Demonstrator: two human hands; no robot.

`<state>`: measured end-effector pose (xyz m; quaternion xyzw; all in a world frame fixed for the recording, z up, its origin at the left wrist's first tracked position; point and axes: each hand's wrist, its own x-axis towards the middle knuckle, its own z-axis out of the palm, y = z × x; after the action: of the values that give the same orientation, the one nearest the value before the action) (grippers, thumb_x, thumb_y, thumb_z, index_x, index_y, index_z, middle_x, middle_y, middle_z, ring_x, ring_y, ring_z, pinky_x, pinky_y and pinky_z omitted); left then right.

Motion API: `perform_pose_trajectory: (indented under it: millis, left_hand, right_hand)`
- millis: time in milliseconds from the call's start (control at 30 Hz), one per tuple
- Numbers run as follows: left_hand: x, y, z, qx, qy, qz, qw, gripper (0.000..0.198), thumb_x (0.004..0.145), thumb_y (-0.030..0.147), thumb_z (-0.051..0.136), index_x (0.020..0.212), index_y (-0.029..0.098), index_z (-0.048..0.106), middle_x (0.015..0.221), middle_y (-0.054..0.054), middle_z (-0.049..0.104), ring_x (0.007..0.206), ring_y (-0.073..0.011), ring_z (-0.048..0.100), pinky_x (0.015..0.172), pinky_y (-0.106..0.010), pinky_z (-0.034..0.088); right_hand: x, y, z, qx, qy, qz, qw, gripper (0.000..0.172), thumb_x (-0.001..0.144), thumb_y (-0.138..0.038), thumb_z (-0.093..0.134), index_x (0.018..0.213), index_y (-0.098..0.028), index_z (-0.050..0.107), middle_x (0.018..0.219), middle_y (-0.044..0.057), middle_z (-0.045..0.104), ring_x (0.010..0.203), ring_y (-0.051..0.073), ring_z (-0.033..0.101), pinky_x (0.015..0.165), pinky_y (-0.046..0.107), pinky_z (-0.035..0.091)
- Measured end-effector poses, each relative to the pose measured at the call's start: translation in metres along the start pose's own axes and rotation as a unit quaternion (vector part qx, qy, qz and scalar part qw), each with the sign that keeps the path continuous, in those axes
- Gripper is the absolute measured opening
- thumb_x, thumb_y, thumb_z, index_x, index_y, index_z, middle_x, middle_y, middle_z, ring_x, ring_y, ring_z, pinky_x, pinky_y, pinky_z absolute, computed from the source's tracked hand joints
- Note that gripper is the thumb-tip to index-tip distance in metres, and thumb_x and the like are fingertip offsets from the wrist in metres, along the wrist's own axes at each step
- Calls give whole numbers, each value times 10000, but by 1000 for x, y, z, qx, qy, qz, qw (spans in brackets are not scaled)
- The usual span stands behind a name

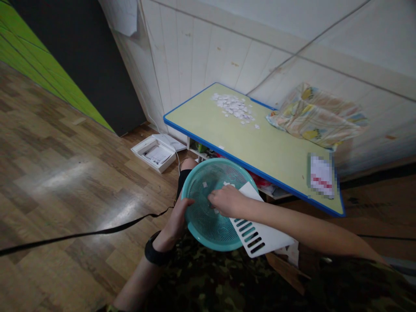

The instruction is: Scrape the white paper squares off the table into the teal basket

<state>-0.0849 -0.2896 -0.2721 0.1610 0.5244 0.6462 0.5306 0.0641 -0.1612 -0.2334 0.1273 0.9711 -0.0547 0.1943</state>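
Observation:
A round turquoise plastic colander [201, 236] is held in front of my body, with a few small white paper pieces [204, 184] inside. My left hand [178, 216] grips its left side, the thumb over the rim. Reaching into the bowl, my right hand [225, 200] has its fingers curled together; what they hold, if anything, is hidden. Beneath my right forearm a white slotted plastic board [256, 236] leans across the colander's right rim. Part of the board is covered by the arm.
A low table [273, 149] with a blue edge stands ahead, bearing a pile of white paper pieces [234, 107]. Patterned cloth [318, 117] and a blurred packet [321, 175] are on its right. An open white box [154, 152] lies on the floor; a black strap [130, 223] stretches left.

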Motion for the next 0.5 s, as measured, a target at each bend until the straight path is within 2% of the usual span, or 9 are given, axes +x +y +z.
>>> perform_pose_trajectory:
  millis: [200,367,500]
  left_hand:
    - [-2,3,6,9,-4,13,1000,93,716,330,719,794,281,735,774,-47,727,1026,-369,646,822,-444,517]
    - [-2,3,9,7,-3,1,1000,139,698,328,716,821,268,744,789,-56,736,1001,-371,650,804,-449,515]
    - [-4,3,7,5,-1,-5,1000,129,717,335,722,822,262,741,827,-55,757,984,-359,652,791,-439,514]
  right_hand:
    - [2,0,-3,-3,-29,-27,999,213,914,-137,550,1008,-135,741,1026,155,789,898,298,766,719,352,528]
    - [3,2,0,-6,-30,-27,999,202,883,-147,567,975,-146,748,988,145,793,889,302,761,728,365,534]
    - [2,8,6,4,-31,-24,999,208,875,-168,575,986,-164,752,979,130,795,881,296,758,691,340,487]
